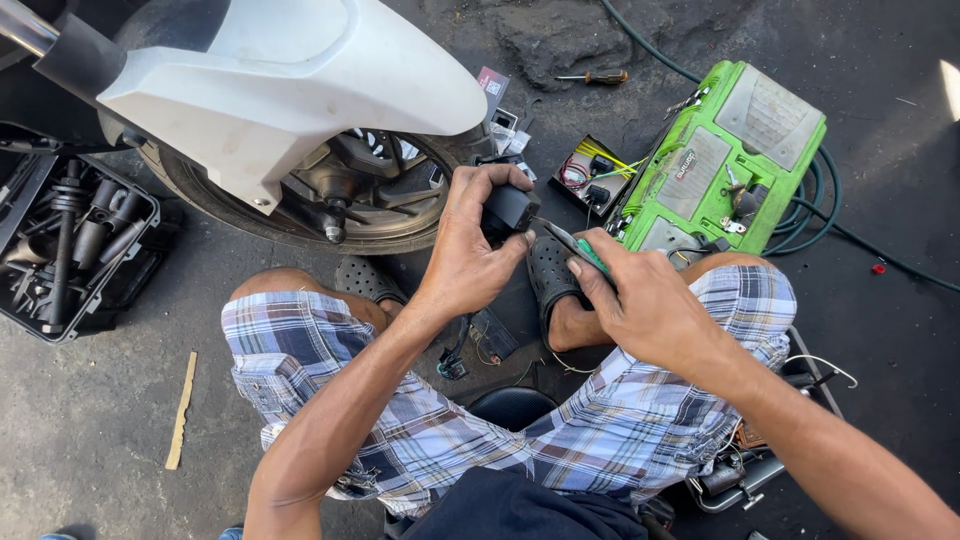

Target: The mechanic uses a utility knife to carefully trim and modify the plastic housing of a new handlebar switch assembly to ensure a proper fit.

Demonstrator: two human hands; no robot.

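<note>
- Tool tray [75, 245]: left of the wheel [330, 205], within reach.
- Left hand [470, 250]: below the wheel's right edge, clamped round a small black part [510, 210], steadying it.
- Right hand [640, 300]: right of the wheel, pinching green-handled pliers [575, 245], tip apparently at the part.
- Green case [725, 155]: further right, open.

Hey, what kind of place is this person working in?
Probably an outdoor roadside motorbike repair spot: a scooter front wheel on bare asphalt, an open socket tool case, and a green battery box with loose wiring.
</note>
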